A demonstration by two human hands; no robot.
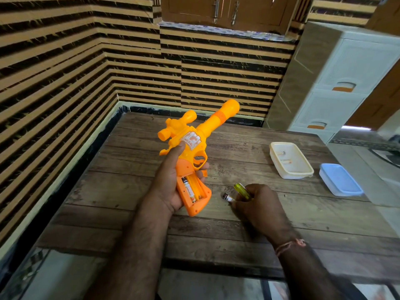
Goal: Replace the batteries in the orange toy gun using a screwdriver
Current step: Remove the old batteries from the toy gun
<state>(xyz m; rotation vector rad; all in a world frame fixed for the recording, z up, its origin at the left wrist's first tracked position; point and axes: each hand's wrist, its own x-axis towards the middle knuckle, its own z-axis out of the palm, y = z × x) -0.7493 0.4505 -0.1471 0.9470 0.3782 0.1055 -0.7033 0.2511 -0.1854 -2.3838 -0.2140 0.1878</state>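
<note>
- As the head camera looks down over the wooden table point(227, 234), the orange toy gun point(190, 144) is held above its left half, clear of the surface, with the barrel pointing up and away toward the striped wall.
- The toy gun is moulded in yellow-orange plastic, with a darker orange band near the flared muzzle, a scope-like part on top, a pale sticker on the side of the body and a darker orange grip.
- The battery compartment point(192, 189) in the grip is uncovered; one battery point(188, 190) lies in its left slot, and the slot beside it shows bare contacts.
- The left hand point(173, 182) wraps the grip from behind, thumb pressed up along the body beside the sticker, fingertips showing below the trigger guard.
- The right hand point(257, 204) rests on the table, fingers curled round a screwdriver point(242, 190), of which only the yellow-green handle shows; a loose battery point(227, 198) is pinched at its fingertips.
- A thread band circles the right wrist.
- A cream tray point(303, 172) with small items inside and a blue-lidded box point(339, 180) sit on the right part of the table, just beside each other.
</note>
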